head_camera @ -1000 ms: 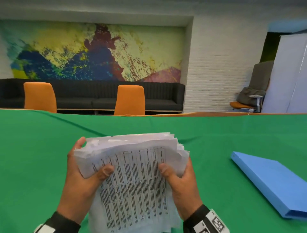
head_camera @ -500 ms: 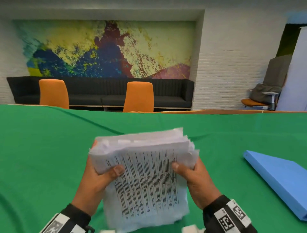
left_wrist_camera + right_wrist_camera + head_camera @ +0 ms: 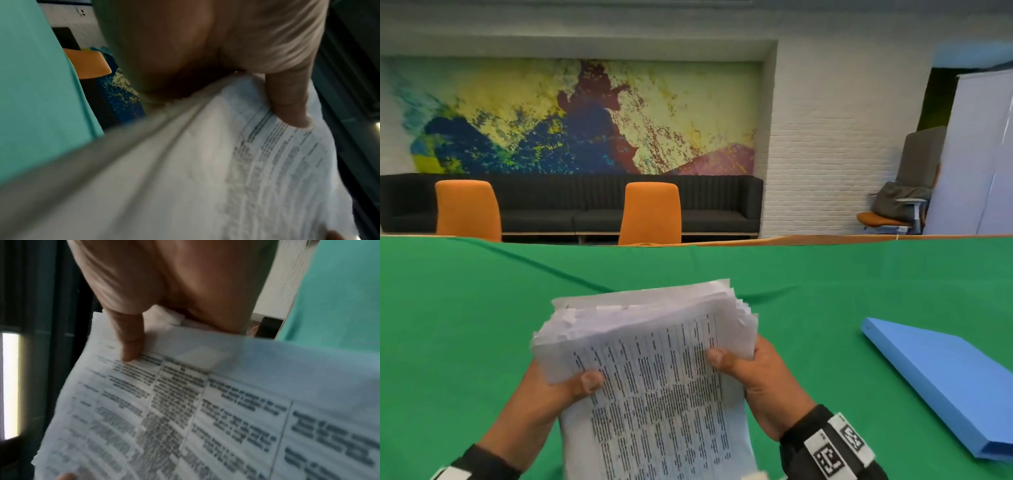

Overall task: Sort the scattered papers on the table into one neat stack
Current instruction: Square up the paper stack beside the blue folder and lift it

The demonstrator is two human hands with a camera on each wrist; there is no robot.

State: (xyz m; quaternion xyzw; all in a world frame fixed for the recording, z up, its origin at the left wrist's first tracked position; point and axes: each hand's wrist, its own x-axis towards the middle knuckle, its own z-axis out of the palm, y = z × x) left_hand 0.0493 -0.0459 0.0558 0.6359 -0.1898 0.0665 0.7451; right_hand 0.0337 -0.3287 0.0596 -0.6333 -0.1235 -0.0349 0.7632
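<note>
A thick stack of white printed papers (image 3: 654,370) stands tilted above the green table (image 3: 465,325), held between both hands near the front middle. My left hand (image 3: 551,394) grips its left edge, thumb on the printed top sheet. My right hand (image 3: 753,377) grips the right edge the same way. The sheets' upper edges are uneven and fanned. In the left wrist view the paper stack (image 3: 205,162) fills the frame under my thumb (image 3: 287,104). The right wrist view shows the printed sheet (image 3: 205,410) pinned by my thumb (image 3: 129,340).
A blue folder (image 3: 945,387) lies flat on the table at the right. Two orange chairs (image 3: 650,212) stand behind the table's far edge, with a dark sofa along the wall. Another chair (image 3: 893,205) and a white panel stand at the back right.
The stack and both hands stay together in front of me. The papers have tipped slightly and shifted a little within the view as my head moved.
</note>
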